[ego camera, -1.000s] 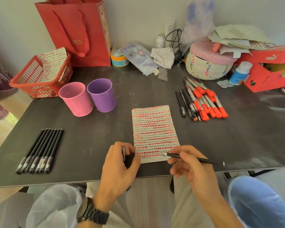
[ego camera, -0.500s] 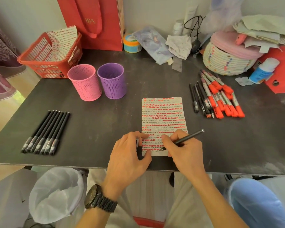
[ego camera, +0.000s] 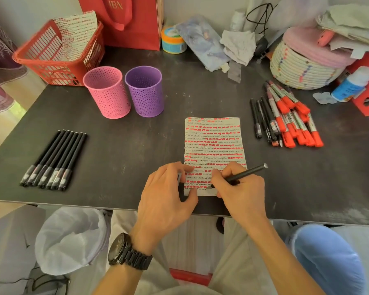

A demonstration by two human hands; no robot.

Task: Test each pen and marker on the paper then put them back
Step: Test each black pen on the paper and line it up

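Right grip (ego camera: 240,188) curled in a writing pinch (knuckles up), left grip (ego camera: 166,194) palm-down beside it, fingers arched.

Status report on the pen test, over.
Right hand grips black pen, tip at bottom of paper. Left hand rests on its left edge; grasp unclear. Nothing blocking the sheet.

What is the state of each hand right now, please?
Left hand: presses down the paper; whether it also pinches something small cannot be told.
Right hand: closed on a black pen, tip on the paper.
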